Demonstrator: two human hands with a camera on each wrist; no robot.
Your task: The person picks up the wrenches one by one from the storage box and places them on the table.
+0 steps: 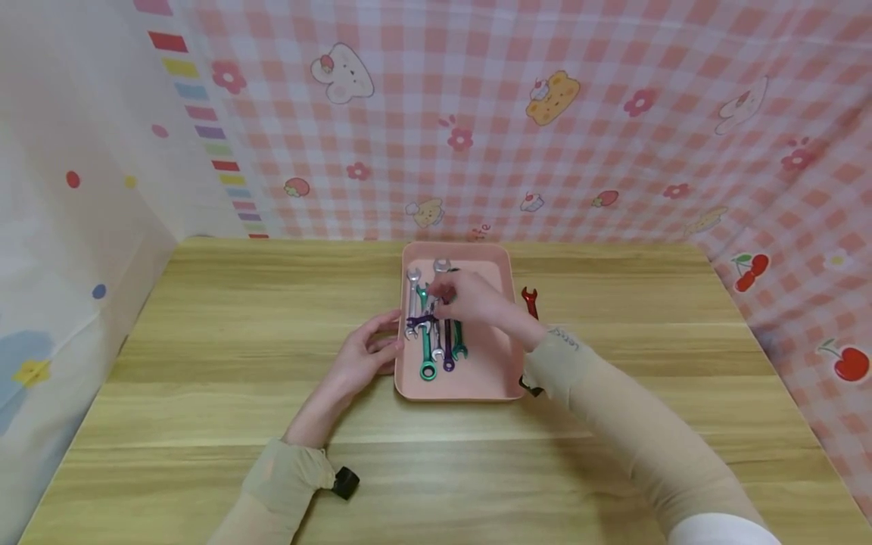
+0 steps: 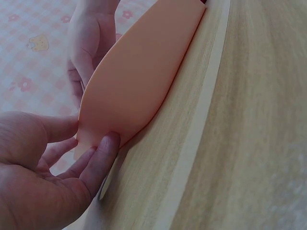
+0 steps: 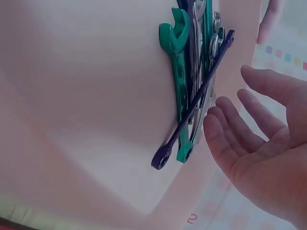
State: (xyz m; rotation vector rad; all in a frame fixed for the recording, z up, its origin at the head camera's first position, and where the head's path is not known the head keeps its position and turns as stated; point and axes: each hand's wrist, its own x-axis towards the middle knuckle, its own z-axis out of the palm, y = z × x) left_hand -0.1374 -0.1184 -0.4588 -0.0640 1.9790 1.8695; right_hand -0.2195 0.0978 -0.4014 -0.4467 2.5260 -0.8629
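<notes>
A pink tray (image 1: 487, 371) on the table holds several wrenches in green, purple and silver, lying roughly lengthwise along its left half. One purple wrench (image 3: 196, 98) crosses slantwise over the others, including a green wrench (image 3: 173, 52). Over the far part of this pile is my right hand (image 1: 470, 297), thumb and fingers spread apart with nothing between them. My left hand (image 1: 361, 354) is at the tray's left side. Its fingertips (image 2: 111, 141) touch the outer wall and rim, as the left wrist view shows.
A red wrench (image 1: 530, 300) lies on the wooden table (image 1: 613, 424) just right of the tray, partly hidden by my right forearm. A pink checked cloth (image 1: 422, 136) hangs behind the table, and a black device (image 1: 345, 483) is strapped to my left wrist.
</notes>
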